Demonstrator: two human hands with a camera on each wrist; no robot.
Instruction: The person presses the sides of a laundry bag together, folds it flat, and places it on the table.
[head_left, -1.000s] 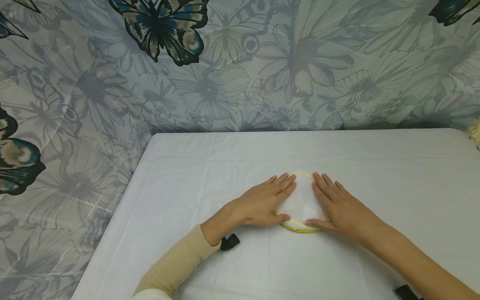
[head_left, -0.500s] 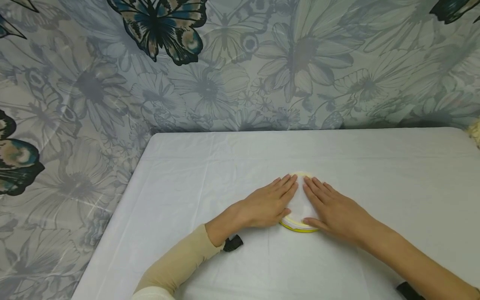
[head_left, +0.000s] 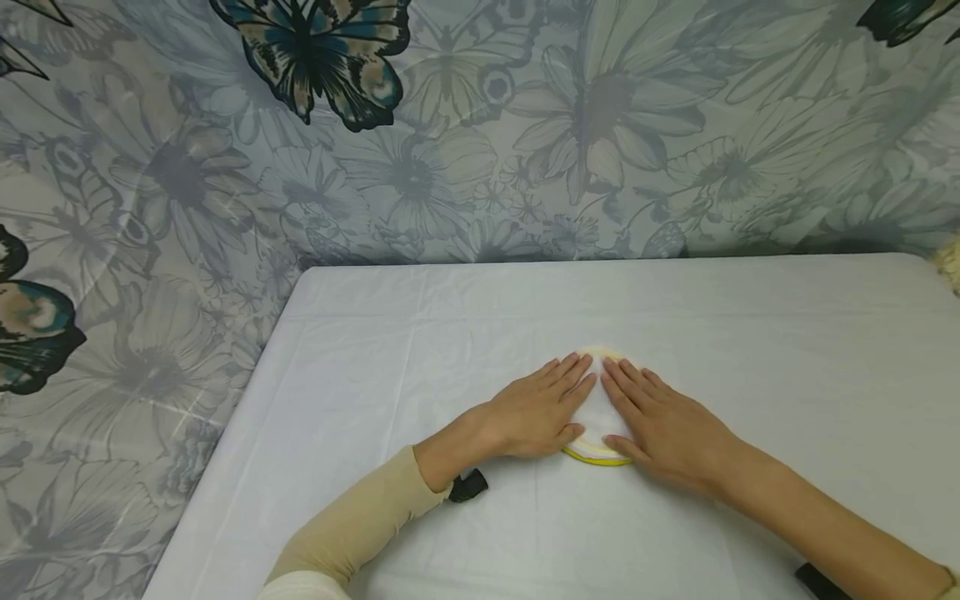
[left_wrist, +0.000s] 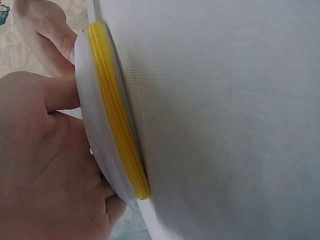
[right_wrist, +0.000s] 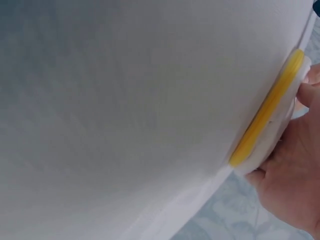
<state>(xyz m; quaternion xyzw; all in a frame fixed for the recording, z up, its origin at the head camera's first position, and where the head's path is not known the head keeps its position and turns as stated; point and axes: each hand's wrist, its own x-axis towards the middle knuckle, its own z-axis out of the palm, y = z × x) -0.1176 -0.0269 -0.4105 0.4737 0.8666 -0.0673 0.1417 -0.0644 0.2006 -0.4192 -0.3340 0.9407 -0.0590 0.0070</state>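
Observation:
A round, flat white pouch (head_left: 597, 417) with yellow edging lies on the white-covered table in the head view. My left hand (head_left: 534, 414) rests on its left side, fingers straight and pointing away from me. On its right side my right hand (head_left: 667, 427) lies with fingers extended, the two sets of fingertips close together but apart. Yellow zipper (left_wrist: 117, 112) runs along the pouch's low side in the left wrist view. The right wrist view shows the same yellow band (right_wrist: 267, 110) beneath the right palm. Both hands cover much of the pouch's top.
A white cloth (head_left: 450, 333) with faint creases covers the table. Behind and to the left rises a wall covering (head_left: 420, 175) printed with flowers and butterflies. Something pale yellow (head_left: 951, 265) shows at the right edge.
My right hand has slid left across the pouch, closer to the left hand. My left hand has shifted very slightly right. The pouch stays in about the same spot.

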